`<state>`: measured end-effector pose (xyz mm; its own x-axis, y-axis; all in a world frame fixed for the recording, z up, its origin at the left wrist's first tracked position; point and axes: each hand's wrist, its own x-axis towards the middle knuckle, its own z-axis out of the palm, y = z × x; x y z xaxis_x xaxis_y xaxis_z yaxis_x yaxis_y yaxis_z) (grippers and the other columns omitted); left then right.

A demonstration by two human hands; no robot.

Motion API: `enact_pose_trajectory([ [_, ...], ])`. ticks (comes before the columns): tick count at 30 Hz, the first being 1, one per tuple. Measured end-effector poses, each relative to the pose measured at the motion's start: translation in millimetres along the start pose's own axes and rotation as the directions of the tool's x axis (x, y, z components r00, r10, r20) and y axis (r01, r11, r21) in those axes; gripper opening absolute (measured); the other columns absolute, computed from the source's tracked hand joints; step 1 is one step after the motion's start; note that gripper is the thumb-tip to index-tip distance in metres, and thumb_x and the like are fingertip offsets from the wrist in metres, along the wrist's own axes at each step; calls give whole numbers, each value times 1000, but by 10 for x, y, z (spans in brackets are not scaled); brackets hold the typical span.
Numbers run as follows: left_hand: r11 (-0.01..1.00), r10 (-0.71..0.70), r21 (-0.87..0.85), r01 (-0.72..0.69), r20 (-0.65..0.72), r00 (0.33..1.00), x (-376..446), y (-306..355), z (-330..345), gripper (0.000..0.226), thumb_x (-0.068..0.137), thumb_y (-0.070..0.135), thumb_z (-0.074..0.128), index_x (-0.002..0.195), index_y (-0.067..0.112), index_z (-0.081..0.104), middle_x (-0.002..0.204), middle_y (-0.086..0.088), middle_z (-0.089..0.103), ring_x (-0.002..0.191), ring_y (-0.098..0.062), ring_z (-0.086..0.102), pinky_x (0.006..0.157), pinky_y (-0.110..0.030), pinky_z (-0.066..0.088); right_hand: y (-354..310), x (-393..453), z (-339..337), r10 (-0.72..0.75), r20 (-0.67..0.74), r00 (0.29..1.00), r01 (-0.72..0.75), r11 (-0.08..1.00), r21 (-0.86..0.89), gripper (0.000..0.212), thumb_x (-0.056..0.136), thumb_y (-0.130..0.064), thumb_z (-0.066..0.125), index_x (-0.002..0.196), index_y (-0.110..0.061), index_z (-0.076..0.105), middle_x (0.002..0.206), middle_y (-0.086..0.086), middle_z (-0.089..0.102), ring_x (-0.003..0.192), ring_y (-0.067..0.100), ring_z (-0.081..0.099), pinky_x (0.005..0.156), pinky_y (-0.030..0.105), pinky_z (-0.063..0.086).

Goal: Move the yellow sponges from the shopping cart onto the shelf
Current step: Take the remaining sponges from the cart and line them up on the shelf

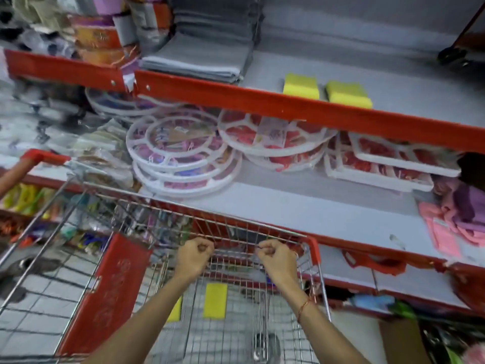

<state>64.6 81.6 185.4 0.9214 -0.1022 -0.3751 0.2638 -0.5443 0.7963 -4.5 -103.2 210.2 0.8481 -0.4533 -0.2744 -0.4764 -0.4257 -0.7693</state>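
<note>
Both hands, left grip [193, 254] and right grip [277, 256], close on the wire shopping cart's far rim [236, 228]. Below them lie two yellow rectangular sponges [215, 300]; two more [301, 86] sit on the red-edged shelf [262, 102] above. Next likely: releasing, reaching down.

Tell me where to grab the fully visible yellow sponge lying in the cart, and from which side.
Come straight down from above, over the cart rim. The yellow sponge lies flat on the basket floor, broad face up, so pinch across its two long edges near the middle. The wire walls likely block any sideways approach. Both the left hand and right hand are closed on the rim.
</note>
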Motion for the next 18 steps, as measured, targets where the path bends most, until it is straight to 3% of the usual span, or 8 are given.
enact_pose_trajectory([
  [3,979,-196,51,196,-1,981,-8,-487,84,21,90,13,58,69,11,60,77,-13,60,81,-27,57,80,-37,48,315,-36,323,117,104,988,-109,991,-79,15,86,-14,63,98,-7,71,91,6,71,92,20,65,88,28,52],
  [5,944,-310,110,310,-18,950,55,-815,154,32,89,17,58,57,15,53,71,-13,58,78,-27,55,72,-35,45,523,-25,561,199,161,967,-181,976,-120,11,84,-14,64,90,-10,72,90,7,72,99,23,66,97,32,50],
  [6,923,-356,144,356,-28,934,73,-904,164,28,89,17,58,62,10,60,75,-17,63,80,-31,59,71,-34,45,586,-32,639,228,180,957,-204,969,-140,11,83,-14,64,89,-10,72,92,7,73,98,23,67,95,33,52],
  [8,875,-439,201,441,-57,897,187,-1220,248,24,88,20,59,91,-1,70,98,-23,71,94,-35,65,79,-35,50,819,12,907,261,209,943,-228,959,-166,14,82,-15,64,89,-7,72,96,7,74,93,23,68,84,30,56],
  [12,794,-558,217,568,-110,823,355,-1740,362,33,86,12,60,105,-15,60,108,-29,66,101,-40,64,74,-35,49,1205,90,1339,290,285,914,-245,952,-183,19,79,-23,62,94,-14,70,91,5,68,74,7,60,70,18,45],
  [18,722,-598,263,640,-228,768,677,-2480,651,50,84,19,61,121,-12,49,121,-33,57,112,-46,55,95,-47,49,1752,282,1973,352,316,881,-278,925,-258,42,86,-23,64,123,-3,58,117,16,68,106,28,64,92,37,51],
])
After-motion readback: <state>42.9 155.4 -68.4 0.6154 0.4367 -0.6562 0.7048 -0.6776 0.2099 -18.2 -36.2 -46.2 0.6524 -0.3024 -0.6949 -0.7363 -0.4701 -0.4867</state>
